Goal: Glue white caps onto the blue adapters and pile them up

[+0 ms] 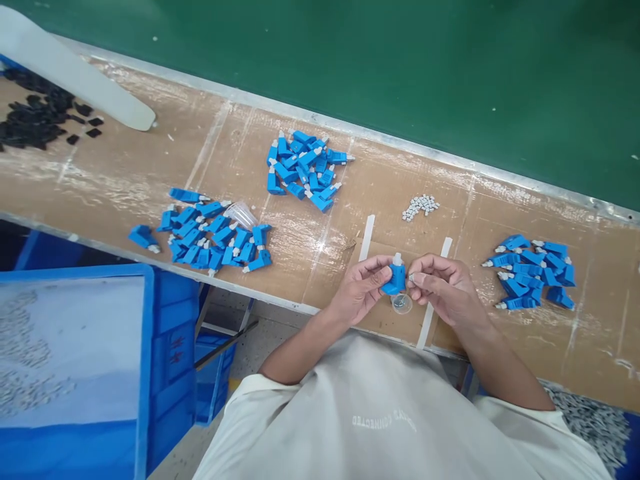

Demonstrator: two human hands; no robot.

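Standing upright, blue connector (396, 280), tip up

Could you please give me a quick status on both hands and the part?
Left hand holds blue connector. Right hand fingers pinch at its side. Small clear cup beneath. Nothing in the way.

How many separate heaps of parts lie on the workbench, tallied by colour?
Blue connector heaps: 3
Black parts heap: 1
Small white parts heap: 1
Total: 5 heaps
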